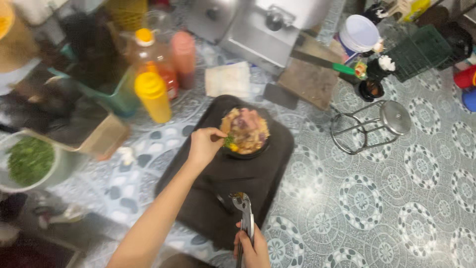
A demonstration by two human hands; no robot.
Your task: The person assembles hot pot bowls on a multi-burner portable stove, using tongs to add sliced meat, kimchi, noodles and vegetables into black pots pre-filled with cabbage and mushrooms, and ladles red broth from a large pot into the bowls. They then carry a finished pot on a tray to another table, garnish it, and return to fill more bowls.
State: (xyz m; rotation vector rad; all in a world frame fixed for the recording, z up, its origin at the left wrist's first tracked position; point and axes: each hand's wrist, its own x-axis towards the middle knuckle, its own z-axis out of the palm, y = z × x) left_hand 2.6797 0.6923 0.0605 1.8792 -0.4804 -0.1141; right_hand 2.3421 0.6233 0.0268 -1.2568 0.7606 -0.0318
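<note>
Right hand [253, 245] gripping tongs [244, 213] upright

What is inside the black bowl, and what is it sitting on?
The black bowl is heaped with mixed food, brown, purple and yellow. The left hand touches green bits at its edge. It sits on a dark tray. The bowl's bottom and the deeper food are covered.

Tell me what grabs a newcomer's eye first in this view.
The dark bowl heaped with mixed food sits on a dark tray at the centre, and the left hand drops green herbs at its edge. Below it, the right hand holds metal tongs. To the left stand a bright yellow squeeze bottle and a bowl of chopped greens.
</note>
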